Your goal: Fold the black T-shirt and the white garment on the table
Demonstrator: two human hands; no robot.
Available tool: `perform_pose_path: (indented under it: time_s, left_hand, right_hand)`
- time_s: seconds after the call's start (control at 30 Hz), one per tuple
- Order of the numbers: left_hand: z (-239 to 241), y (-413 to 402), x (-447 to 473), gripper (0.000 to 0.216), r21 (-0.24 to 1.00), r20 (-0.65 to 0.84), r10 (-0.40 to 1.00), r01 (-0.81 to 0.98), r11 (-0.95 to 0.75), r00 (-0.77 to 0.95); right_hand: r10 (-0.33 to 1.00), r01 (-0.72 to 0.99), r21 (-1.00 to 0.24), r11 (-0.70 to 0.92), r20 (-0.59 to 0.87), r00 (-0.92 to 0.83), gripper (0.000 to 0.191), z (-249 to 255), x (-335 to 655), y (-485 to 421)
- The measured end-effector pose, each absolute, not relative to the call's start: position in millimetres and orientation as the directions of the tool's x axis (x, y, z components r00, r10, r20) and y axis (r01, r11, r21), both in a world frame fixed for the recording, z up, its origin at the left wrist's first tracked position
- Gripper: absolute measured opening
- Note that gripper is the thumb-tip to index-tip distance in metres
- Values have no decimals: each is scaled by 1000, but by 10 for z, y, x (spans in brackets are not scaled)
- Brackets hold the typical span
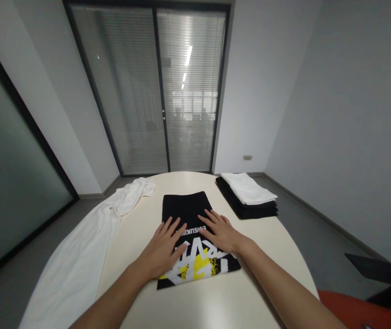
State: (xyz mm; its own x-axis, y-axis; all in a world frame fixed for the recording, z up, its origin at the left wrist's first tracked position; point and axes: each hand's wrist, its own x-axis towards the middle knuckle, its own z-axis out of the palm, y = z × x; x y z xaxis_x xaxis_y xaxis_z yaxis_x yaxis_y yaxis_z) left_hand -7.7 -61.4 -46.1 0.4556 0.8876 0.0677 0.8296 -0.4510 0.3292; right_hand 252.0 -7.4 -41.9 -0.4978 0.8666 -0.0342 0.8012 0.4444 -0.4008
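A black folded T-shirt (184,206) with white lettering and a yellow print lies flat in front of me. My left hand (164,249) rests on its left side, palm down, fingers spread. On the right side of the shirt lies my right hand (221,230), also flat with its fingers apart. Both hands touch the cloth without gripping it, and they cover part of the print. The printed word nearest the fingers appears upside down from my side.
The shirt lies on a pale rounded table (181,179). A stack of folded black garments (255,211) with a white folded garment (248,188) on top sits at the right. Loose white cloth (82,242) drapes along the left edge. A red chair seat (360,310) stands at lower right.
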Motion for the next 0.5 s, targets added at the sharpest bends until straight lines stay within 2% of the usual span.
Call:
perform_pose_path:
  time_s: [0.1,0.23,0.37,0.5]
  left_hand:
    - [-473,-544,-99,61,344,50,916,854,-390,398]
    - [-424,-440,-56,50,367,169,940,866,-340,297]
    - [-399,-190,-34,45,286,250,941,911,-298,230]
    - [-532,121,-126,54,236,252,952,942,-237,176]
  right_hand:
    - [872,814,-381,439,-40,-489,70,-476,2536,-20]
    - [881,815,-363,452,37,-472,65,-465,2532,-9]
    - [897,825,-377,420,34,-441,64,-478,2513,8]
    - [907,848,-371,378,-34,-419,72,-519,2507,31]
